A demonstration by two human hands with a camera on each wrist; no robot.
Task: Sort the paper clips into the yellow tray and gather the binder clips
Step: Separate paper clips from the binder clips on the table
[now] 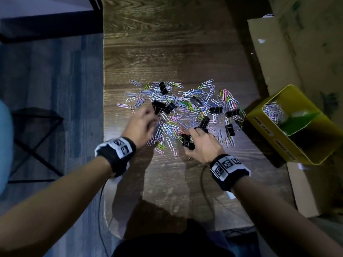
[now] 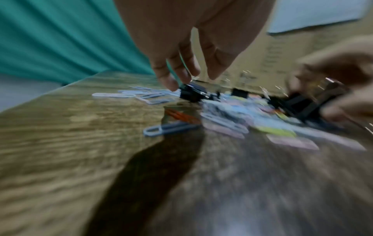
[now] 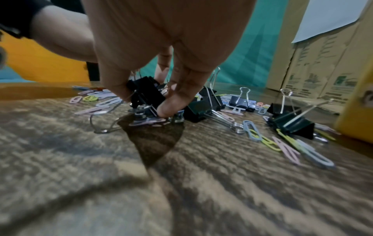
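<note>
Paper clips partly fill the yellow tray; right hand fingers clutch binder clips, left hand fingers hang loose.

You are working over a wood-grain table with a soft sheen, among coated paper clips, matt black binder clips with shiny wire handles, and matt cardboard.

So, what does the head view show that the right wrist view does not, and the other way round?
Only the head view shows the whole pile of paper clips, the inside of the yellow tray with clips already in it, and both wristbands.

Only the right wrist view shows the right hand and its grip from close: fingers curled round black binder clips, whose wire handles are plainly seen.

Both show the wooden table, the cardboard boxes, and loose binder clips.
</note>
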